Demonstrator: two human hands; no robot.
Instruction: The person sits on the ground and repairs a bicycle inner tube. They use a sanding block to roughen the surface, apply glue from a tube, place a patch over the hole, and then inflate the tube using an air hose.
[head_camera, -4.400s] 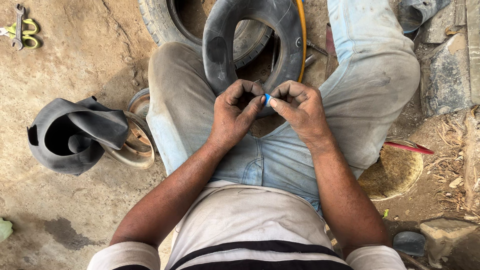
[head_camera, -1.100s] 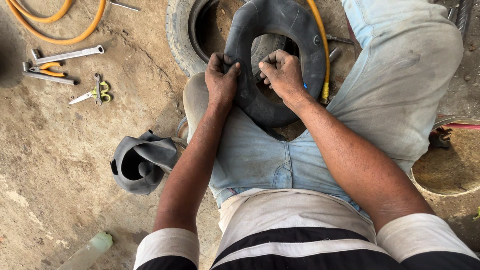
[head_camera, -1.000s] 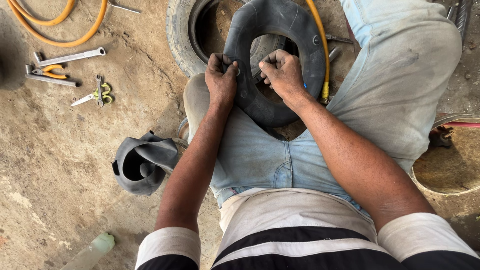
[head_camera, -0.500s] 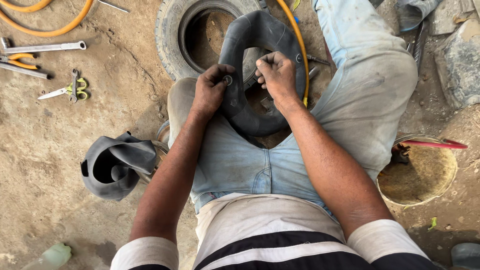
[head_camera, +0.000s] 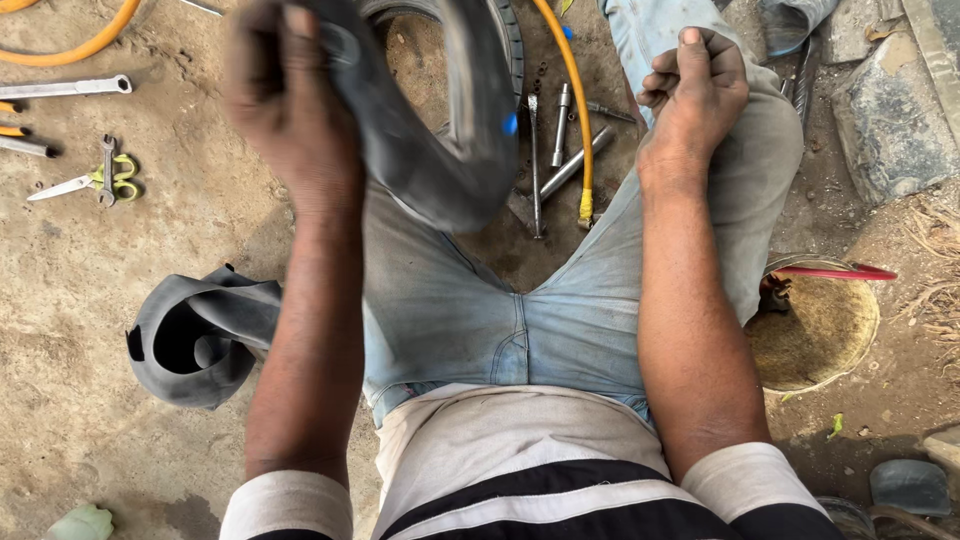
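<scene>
My left hand grips a black rubber inner tube and holds it raised over my left thigh, blurred. A small blue spot shows on the tube's edge. My right hand rests as a loose fist on my right knee, apart from the tube; nothing is visible in it. I sit on the dirt ground in light blue jeans. Between my legs lie metal rods and tyre tools and a yellow hose.
A second crumpled black inner tube lies at my left. Wrenches and yellow-handled scissors lie at far left. A tyre sits ahead. A round basin of muddy water with a red-handled tool is at right; stones at top right.
Both hands were on the tube over my lap. Now my left hand has lifted the tube up and leftward alone, and my right hand has let go and moved onto my right knee.
</scene>
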